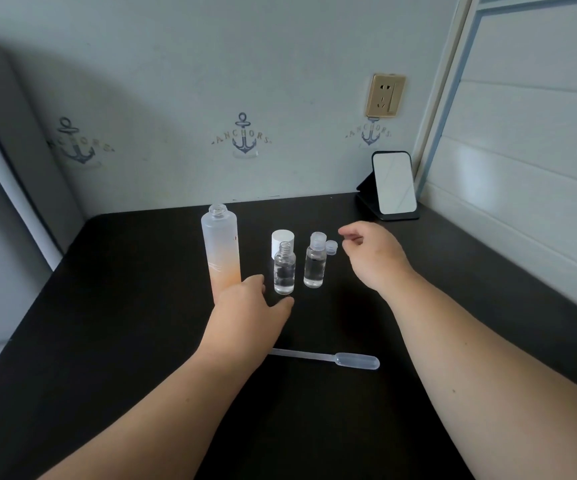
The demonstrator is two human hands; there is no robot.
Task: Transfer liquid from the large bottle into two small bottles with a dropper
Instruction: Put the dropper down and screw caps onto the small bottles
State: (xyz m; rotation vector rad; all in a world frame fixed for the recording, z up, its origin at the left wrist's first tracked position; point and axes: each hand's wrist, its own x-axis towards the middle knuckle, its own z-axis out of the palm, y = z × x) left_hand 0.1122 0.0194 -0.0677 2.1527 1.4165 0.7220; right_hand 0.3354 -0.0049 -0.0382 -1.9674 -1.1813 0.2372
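black table [107, 306] | big bottle [220, 251] open, upright, touching left hand [249, 306], fingers loose | right hand [370, 258] loose, holds nothing, by two small bottles [284, 271] | dropper [325, 358] lies sideways, bulb right, nearer left wrist

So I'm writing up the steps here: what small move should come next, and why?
Probably the right hand should pick up the loose small cap beside it and put it on the open small bottle. Both small bottles hold liquid, the other is capped, and the dropper lies set down.
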